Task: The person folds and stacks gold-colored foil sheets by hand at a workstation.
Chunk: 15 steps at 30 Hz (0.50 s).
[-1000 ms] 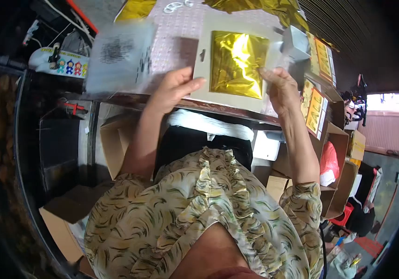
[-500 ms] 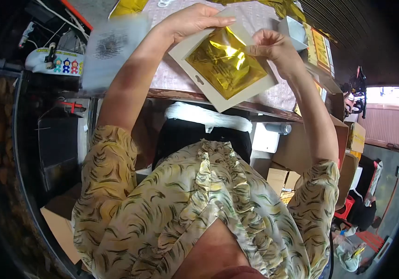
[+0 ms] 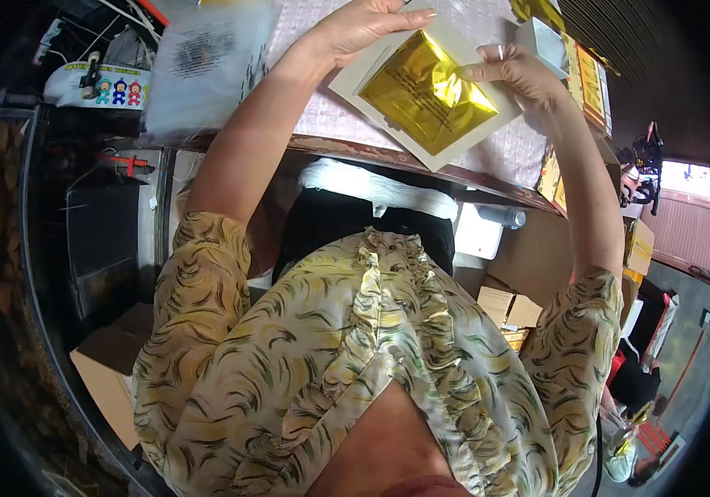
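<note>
A pale card (image 3: 433, 160) with a shiny gold foil packet (image 3: 421, 95) on its face is held up over the table's front edge, turned cornerwise. My left hand (image 3: 369, 31) grips the card's upper corner, thumb on the front and fingers largely hidden behind. On the opposite side, my right hand (image 3: 522, 74) holds the right edge, its thumb reaching over the foil. Dark printed lines show on the packet, too small to read. To the left of my left forearm lies a stack of clear plastic bags (image 3: 197, 79) with print.
A pale patterned cloth (image 3: 309, 112) covers the table. An open white box (image 3: 543, 45) and orange-yellow boxes (image 3: 591, 87) stand on the right. Gold foil (image 3: 537, 10) lies at the back. Cardboard boxes (image 3: 106, 377) sit below, left and right.
The card has shifted right and slightly up in view, together with both hands. My right fingers have gone from a bunched pinch to a flatter hold at the card's edge.
</note>
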Each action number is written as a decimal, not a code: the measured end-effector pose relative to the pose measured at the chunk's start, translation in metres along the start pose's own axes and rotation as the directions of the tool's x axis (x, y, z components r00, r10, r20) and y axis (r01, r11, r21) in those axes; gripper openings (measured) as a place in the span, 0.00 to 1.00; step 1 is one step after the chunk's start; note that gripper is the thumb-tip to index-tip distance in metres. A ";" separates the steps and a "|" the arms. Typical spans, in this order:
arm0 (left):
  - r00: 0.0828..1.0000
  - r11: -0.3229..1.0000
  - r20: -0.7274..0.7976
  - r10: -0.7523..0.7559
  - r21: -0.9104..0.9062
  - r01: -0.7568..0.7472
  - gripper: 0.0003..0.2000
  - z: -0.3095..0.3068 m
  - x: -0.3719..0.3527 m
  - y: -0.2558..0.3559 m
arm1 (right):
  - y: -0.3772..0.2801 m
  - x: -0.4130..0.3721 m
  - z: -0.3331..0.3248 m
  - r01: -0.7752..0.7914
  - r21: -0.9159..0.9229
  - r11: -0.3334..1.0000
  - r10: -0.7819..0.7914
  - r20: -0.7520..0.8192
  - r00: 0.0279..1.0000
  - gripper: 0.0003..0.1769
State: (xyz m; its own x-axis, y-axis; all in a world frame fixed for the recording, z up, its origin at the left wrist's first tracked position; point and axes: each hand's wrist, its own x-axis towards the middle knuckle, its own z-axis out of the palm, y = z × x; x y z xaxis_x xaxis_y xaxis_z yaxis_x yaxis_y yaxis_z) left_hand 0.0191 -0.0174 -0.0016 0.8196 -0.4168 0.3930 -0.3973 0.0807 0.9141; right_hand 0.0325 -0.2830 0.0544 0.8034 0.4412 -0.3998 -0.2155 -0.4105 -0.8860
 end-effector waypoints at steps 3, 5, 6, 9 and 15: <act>0.945 0.901 0.046 -0.323 -0.290 0.322 0.15 -0.004 0.004 -0.005 | -0.009 0.001 0.010 0.004 -0.092 0.996 -0.004 0.000 1.000 0.20; 0.949 0.896 0.022 -0.314 -0.323 0.305 0.13 -0.001 0.000 -0.007 | -0.011 0.002 0.015 0.013 -0.151 0.988 -0.011 0.013 1.000 0.20; 0.951 0.890 -0.004 -0.308 -0.355 0.287 0.12 0.001 -0.002 -0.005 | -0.012 0.004 0.018 0.015 -0.184 0.983 -0.012 0.016 1.000 0.20; 0.896 0.813 0.051 -0.440 -0.401 0.422 0.18 -0.003 -0.012 -0.010 | -0.004 0.018 0.015 0.035 -0.267 0.963 -0.025 0.042 0.999 0.21; 0.874 0.758 -0.161 -0.459 -0.584 0.290 0.26 -0.013 -0.031 -0.029 | 0.004 0.013 -0.017 0.158 -0.325 0.932 -0.200 -0.101 0.975 0.33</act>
State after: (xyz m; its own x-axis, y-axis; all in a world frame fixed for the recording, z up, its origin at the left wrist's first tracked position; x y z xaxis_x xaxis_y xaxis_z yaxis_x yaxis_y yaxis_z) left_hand 0.0105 0.0049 -0.0389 0.9650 -0.2551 -0.0604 0.1781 0.4689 0.8651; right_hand 0.0514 -0.2925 0.0498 0.8822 0.4315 -0.1884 0.1063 -0.5724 -0.8131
